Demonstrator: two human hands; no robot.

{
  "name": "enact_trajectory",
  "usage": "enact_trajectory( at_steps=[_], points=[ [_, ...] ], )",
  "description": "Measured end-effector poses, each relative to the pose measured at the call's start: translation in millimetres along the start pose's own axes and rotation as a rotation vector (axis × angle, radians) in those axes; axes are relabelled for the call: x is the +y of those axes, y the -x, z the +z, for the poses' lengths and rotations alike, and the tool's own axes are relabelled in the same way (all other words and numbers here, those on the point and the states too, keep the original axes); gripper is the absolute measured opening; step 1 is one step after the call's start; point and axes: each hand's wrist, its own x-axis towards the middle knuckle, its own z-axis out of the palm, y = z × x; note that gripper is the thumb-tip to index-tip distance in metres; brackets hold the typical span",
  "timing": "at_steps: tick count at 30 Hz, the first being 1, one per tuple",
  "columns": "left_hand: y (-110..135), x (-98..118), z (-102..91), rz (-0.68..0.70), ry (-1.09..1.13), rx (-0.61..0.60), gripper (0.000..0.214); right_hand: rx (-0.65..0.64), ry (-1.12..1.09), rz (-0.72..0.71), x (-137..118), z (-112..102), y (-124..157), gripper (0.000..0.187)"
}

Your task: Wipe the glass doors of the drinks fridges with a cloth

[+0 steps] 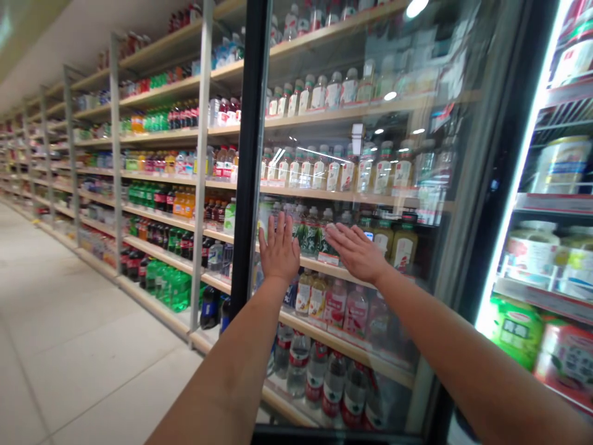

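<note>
A glass door [393, 389] in a black frame stands swung out in front of me, and bottles show through it. My left hand [280, 248] is raised at the pane, palm forward and fingers spread. To its right, my right hand [357, 251] slants to the left with its fingers stretched out flat. Both hands look pressed flat against the glass, though contact is hard to confirm. Neither holds anything. The left hand is nearer the door's dark left frame [250, 154].
On the right, a lit cooler [546, 284] holds bottles and a green pack [514, 334]. Wooden shelves [157, 216] of drinks run back along the left, beside a pale tiled floor [92, 346]. Ceiling lights reflect in the pane.
</note>
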Motion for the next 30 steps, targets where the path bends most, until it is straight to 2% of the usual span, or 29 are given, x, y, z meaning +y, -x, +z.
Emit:
enact_trajectory(
  at_steps=[1, 3, 4, 5, 6, 8, 9, 10, 11, 14, 15, 16, 19, 20, 21, 22, 25, 26, 27, 28, 30],
  points=[
    [0.0, 0.0, -0.2, -0.002, -0.003, 0.0, 0.06, 0.049, 0.023, 0.092, 4.9, -1.2, 1.2, 0.056],
    [0.3, -0.1, -0.3, -0.005, -0.007, -0.001, 0.06, 0.216, 0.082, 0.373, 15.4, -3.2, 3.8, 0.058],
    [0.5, -0.2, -0.3, -0.003, -0.008, -0.001, 0.06, 0.276, 0.104, 0.449, 19.3, -3.8, 6.3, 0.061],
    [0.7, -0.4, -0.1, 0.002, -0.009, -0.002, 0.06, 0.293, 0.115, 0.428, 21.8, -4.3, 9.7, 0.064],
    [0.9, -0.6, 0.1, 0.009, -0.011, -0.004, 0.06, 0.257, 0.11, 0.301, 23.1, -4.7, 14.0, 0.067],
    [1.0, -1.2, 1.0, 0.022, -0.015, 0.0, 0.06, 0.093, 0.064, -0.106, 24.5, -6.3, 22.9, 0.072],
    [1.0, -1.5, 1.6, 0.024, -0.016, 0.007, 0.06, 0.021, 0.043, -0.249, 25.9, -7.6, 26.6, 0.073],
    [0.8, -1.7, 2.3, 0.024, -0.016, 0.016, 0.06, -0.011, 0.035, -0.287, 28.2, -9.1, 29.6, 0.072],
    [0.7, -1.8, 2.8, 0.022, -0.014, 0.023, 0.06, 0.006, 0.046, -0.21, 31.1, -10.6, 31.9, 0.072],
    [0.2, -1.4, 3.7, 0.023, -0.002, 0.027, 0.061, 0.208, 0.146, 0.288, 38.1, -12.4, 37.6, 0.069],
    [0.2, -1.1, 3.7, 0.025, 0.003, 0.024, 0.061, 0.234, 0.165, 0.336, 37.8, -11.9, 40.0, 0.068],
    [0.2, -0.9, 3.7, 0.026, 0.007, 0.021, 0.061, 0.216, 0.164, 0.274, 36.1, -11.2, 42.7, 0.067],
    [0.1, -0.5, 3.6, 0.024, 0.014, 0.019, 0.062, -0.026, 0.071, -0.225, 29.3, -10.5, 49.5, 0.063],
    [-0.1, -0.5, 3.7, 0.02, 0.014, 0.018, 0.062, -0.08, 0.049, -0.321, 29.3, -11.2, 50.3, 0.062],
    [-0.3, -0.6, 3.8, 0.017, 0.013, 0.017, 0.062, -0.1, 0.047, -0.33, 31.1, -12.2, 50.3, 0.062],
    [-0.5, -0.8, 4.0, 0.014, 0.01, 0.017, 0.061, -0.077, 0.068, -0.247, 34.4, -13.2, 50.0, 0.062],
    [-1.3, -1.2, 4.6, 0.016, 0.0, 0.014, 0.062, 0.178, 0.18, 0.307, 44.9, -13.0, 52.2, 0.064],
    [-1.5, -1.2, 4.6, 0.019, -0.001, 0.012, 0.062, 0.253, 0.21, 0.445, 45.9, -11.6, 55.2, 0.066],
    [-1.6, -1.1, 4.6, 0.021, 0.0, 0.011, 0.062, 0.285, 0.229, 0.489, 45.3, -9.9, 59.3, 0.067],
    [-1.7, -0.9, 4.5, 0.021, 0.002, 0.01, 0.062, 0.263, 0.235, 0.432, 43.4, -8.5, 64.1, 0.069],
    [-1.7, -0.6, 4.0, 0.019, 0.007, 0.009, 0.062, 0.11, 0.207, 0.137, 39.6, -8.2, 72.9, 0.07]
  ],
)
